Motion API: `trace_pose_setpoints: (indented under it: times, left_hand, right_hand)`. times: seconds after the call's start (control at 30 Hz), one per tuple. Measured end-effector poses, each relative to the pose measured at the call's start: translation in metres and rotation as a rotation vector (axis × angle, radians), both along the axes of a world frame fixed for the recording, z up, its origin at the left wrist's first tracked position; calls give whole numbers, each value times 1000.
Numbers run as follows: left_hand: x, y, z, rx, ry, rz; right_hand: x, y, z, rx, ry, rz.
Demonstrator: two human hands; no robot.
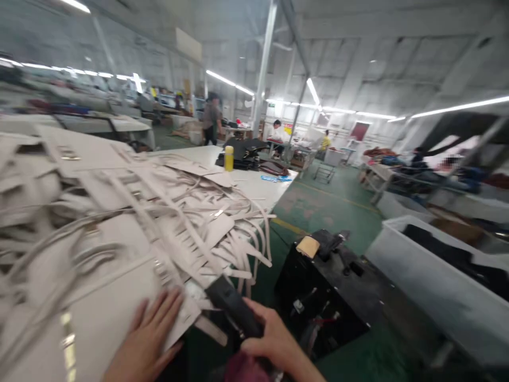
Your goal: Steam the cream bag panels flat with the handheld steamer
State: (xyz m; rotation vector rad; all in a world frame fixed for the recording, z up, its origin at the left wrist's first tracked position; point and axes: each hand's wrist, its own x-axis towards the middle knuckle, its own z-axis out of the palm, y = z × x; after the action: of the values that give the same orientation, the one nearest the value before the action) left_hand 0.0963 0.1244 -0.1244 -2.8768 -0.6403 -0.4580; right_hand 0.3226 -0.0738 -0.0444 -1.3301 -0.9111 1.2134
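My left hand (149, 337) lies flat with fingers spread on a white cut panel (115, 302) at the near edge of a big heap of white leather pieces and straps (159, 212). My right hand (274, 342) is closed around the handle of a black hand tool (233, 307), whose head points up and left at the panel's corner beside my left fingers. The picture is smeared by motion, so the tool's tip is unclear.
The white worktable (254, 185) runs away from me, with a yellow bottle (229, 158) and dark bags (246, 151) at its far end. A black machine (322, 297) stands on the green floor to my right, then a white bin (433, 281). Other people work in the distance.
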Motion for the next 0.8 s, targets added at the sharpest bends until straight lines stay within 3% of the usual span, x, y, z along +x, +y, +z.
trace_pose_setpoints:
  times: [0.07,0.27,0.5,0.6,0.7,0.8]
  left_hand:
    - [-2,-10,12,-25,78,78]
    - [3,-26,32,-153,147,172]
    - [1,-42,46,-273,185,210]
    - [-21,-55,56,-338,208,302]
    - [-62,-71,63,-360,221,446]
    - [-105,-90,62,-319,196,601]
  right_hand:
    - [6,-9,0,43,-49,-36]
    - [5,-20,-5,-71,-76,185]
    - [-20,12,-3,-91,-95,214]
    - [-20,17,0,-159,-164,191]
    - [-15,14,8,-210,-198,178]
    - [-12,9,18,-230,-224,281]
